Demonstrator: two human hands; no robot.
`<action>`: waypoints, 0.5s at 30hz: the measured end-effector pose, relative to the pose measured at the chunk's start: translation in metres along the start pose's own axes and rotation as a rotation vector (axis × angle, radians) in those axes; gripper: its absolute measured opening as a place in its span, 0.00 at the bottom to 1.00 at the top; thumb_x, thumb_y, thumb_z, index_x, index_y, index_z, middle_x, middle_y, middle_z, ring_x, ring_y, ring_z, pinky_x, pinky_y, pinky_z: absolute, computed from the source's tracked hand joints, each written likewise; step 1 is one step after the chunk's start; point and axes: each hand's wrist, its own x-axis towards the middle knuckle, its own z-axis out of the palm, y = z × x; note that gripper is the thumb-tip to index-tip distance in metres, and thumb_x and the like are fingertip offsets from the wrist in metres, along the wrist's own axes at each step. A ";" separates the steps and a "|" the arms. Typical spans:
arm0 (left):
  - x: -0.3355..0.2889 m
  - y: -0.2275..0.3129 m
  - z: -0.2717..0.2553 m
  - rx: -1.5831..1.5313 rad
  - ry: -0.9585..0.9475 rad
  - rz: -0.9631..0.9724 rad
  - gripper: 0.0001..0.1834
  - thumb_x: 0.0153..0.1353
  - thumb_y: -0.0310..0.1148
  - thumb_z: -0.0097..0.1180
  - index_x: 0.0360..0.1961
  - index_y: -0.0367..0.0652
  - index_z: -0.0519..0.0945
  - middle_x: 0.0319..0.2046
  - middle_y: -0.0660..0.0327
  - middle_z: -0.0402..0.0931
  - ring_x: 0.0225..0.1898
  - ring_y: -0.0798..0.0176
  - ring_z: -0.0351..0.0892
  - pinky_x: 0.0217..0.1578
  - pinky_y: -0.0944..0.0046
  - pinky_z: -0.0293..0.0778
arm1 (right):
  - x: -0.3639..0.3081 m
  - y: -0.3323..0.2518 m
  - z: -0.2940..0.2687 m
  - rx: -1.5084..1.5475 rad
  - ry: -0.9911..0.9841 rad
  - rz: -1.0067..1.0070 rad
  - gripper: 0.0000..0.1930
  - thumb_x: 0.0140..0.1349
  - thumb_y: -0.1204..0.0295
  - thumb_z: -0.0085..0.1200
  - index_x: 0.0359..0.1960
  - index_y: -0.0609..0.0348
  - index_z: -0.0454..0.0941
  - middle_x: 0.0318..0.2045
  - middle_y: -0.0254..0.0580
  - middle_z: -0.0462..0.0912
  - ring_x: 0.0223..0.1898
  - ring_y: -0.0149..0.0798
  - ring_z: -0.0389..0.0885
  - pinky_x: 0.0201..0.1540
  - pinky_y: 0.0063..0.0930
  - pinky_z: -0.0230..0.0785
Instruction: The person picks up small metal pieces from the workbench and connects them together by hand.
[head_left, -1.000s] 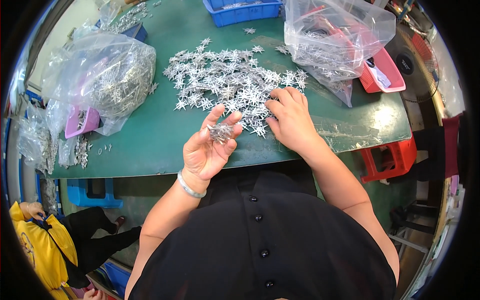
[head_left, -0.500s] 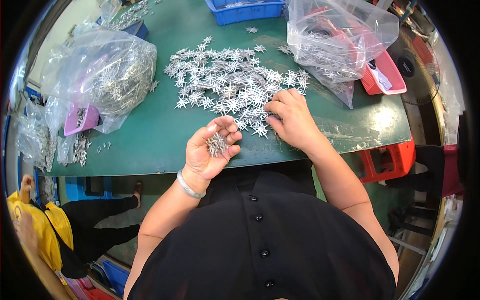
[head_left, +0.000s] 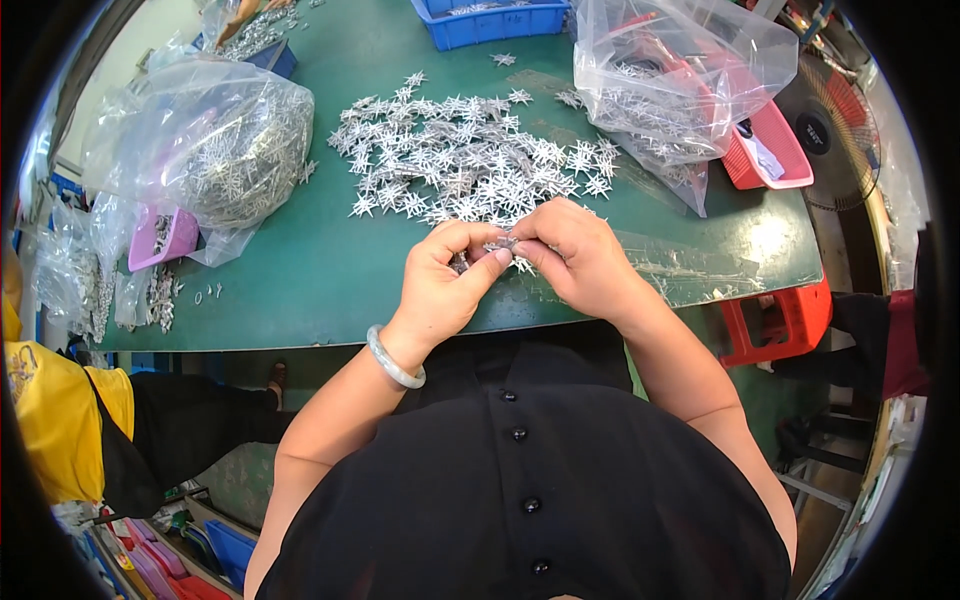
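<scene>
Both hands meet at the near side of a pile of small silver, spiky, branching metal pieces (head_left: 455,160) on the green table. My left hand (head_left: 442,285), with a pale bangle on the wrist, is closed with thumb and forefinger pinching one spiky metal piece (head_left: 507,243). More grey metal shows inside its curled fingers, mostly hidden. My right hand (head_left: 583,258) pinches the same piece from the other side, its fingertips nearly touching the left thumb.
A clear bag of metal pieces (head_left: 235,150) stands left, beside a pink-purple basket (head_left: 163,238). Another clear bag (head_left: 650,95) and a pink basket (head_left: 775,140) are at right. A blue tray (head_left: 490,28) sits at the back. A person in yellow (head_left: 70,425) is at left, a red stool (head_left: 775,325) at right.
My left hand has turned over and moved right and up from its palm-up hold. My right hand has left the pile and come toward the left, meeting it at a piece.
</scene>
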 end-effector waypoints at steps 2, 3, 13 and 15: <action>0.001 0.002 0.001 -0.013 -0.003 -0.019 0.06 0.50 0.21 0.58 0.32 0.38 0.78 0.25 0.68 0.69 0.27 0.76 0.64 0.30 0.75 0.61 | -0.001 -0.003 -0.001 -0.018 0.004 -0.007 0.05 0.49 0.78 0.55 0.29 0.60 0.74 0.25 0.43 0.76 0.31 0.47 0.73 0.33 0.36 0.66; 0.002 0.002 0.000 -0.005 -0.005 0.016 0.07 0.50 0.21 0.58 0.32 0.38 0.78 0.25 0.67 0.69 0.27 0.75 0.64 0.31 0.75 0.62 | -0.001 -0.005 -0.002 0.016 0.020 0.017 0.06 0.48 0.78 0.56 0.29 0.60 0.74 0.25 0.42 0.76 0.30 0.46 0.74 0.33 0.35 0.66; -0.005 0.003 -0.006 0.417 0.137 0.604 0.14 0.41 0.19 0.60 0.32 0.45 0.81 0.25 0.65 0.70 0.23 0.66 0.67 0.23 0.70 0.63 | -0.005 -0.006 -0.002 0.033 0.114 -0.089 0.08 0.43 0.82 0.57 0.28 0.59 0.77 0.27 0.38 0.77 0.30 0.41 0.74 0.32 0.29 0.68; -0.005 0.003 -0.007 0.457 0.144 0.646 0.16 0.39 0.19 0.60 0.33 0.46 0.81 0.25 0.65 0.69 0.23 0.65 0.67 0.23 0.69 0.63 | -0.005 -0.005 -0.001 0.017 0.125 -0.130 0.09 0.42 0.82 0.57 0.28 0.59 0.77 0.27 0.38 0.77 0.30 0.40 0.74 0.31 0.28 0.68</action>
